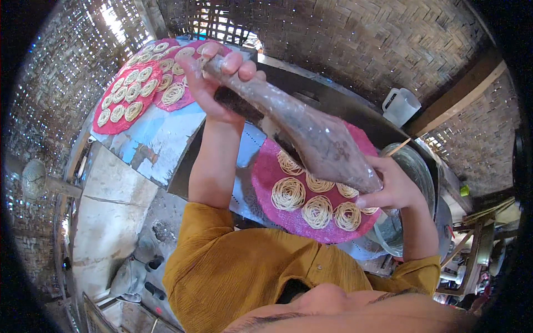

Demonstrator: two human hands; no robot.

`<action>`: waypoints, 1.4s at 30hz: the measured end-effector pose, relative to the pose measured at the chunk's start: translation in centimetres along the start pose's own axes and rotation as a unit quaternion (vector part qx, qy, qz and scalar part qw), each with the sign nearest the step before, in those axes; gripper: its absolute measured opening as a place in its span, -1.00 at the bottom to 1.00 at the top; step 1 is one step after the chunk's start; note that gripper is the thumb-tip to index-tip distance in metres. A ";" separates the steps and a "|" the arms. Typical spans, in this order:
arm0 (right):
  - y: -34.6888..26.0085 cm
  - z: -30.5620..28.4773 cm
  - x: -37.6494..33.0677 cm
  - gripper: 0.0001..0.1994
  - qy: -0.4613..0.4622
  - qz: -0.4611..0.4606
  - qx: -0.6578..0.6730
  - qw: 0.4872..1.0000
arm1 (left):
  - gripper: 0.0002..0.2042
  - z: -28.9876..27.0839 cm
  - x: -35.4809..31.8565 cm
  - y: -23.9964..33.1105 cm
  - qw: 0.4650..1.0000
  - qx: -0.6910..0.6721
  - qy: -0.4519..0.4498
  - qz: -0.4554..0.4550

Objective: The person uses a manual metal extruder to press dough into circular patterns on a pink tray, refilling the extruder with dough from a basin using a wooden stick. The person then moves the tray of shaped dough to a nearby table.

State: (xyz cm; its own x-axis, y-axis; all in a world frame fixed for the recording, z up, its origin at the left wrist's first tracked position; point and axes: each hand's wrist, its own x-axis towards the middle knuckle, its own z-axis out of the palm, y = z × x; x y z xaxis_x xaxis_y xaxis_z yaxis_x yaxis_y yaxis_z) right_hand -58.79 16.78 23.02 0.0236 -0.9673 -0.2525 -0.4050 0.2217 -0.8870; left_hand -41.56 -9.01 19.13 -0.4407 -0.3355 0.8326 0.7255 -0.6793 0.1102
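The grip of the left hand (207, 91) and, apparently, of the right hand (398, 187), nearer the noodle nests (318, 212), is closed around the grey tool (322, 133), held lengthwise between them, left to right.

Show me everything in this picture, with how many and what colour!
Long tapering white-flecked piece: one, grey-brown, raised across the middle
Coiled noodle nests: at least seven, cream, on the front sheet
Round flat front sheet: one, magenta, below the piece
Round flat left sheet: one, red-pink, bearing about ten more nests
Flat back sheets: several, pink, upper left, bearing nests too
Worn table: one, blue-white, left
Handled plastic jug: one, whitish, upper right
Round see-through tub: one, greenish-grey, right
Thin stick: one, light brown, at the tub
Woven walls: several, brown, around
Far-right clutter: uncountable, mixed
Loose top: one, mustard-yellow, bottom
Left grip: one, bare, on the piece's upper end
Right grip: one, bare, on its lower end
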 end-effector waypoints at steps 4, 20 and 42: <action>0.9 0.0 -1.4 -0.27 -0.003 0.010 -0.003 1.000 | -0.61 0.6 -1.2 -1.9 0.998 0.046 0.023 -0.020; 4.1 -0.1 -2.1 -0.29 0.082 -0.007 -0.038 0.996 | -0.44 -8.4 -9.2 -8.8 0.781 0.404 0.166 -0.446; 6.0 -0.6 -2.8 -0.34 0.208 -0.048 0.146 0.966 | -0.45 -0.2 -9.8 -4.5 0.191 0.913 -0.140 -0.332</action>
State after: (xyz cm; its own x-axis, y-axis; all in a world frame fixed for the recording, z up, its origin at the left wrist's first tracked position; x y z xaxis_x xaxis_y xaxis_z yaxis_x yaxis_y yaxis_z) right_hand -61.83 20.76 18.68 -0.3453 -0.9376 -0.0409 -0.1430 0.0956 -0.9851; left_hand -40.61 -2.74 10.37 -0.8958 -0.3497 0.2744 -0.3540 0.9346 0.0354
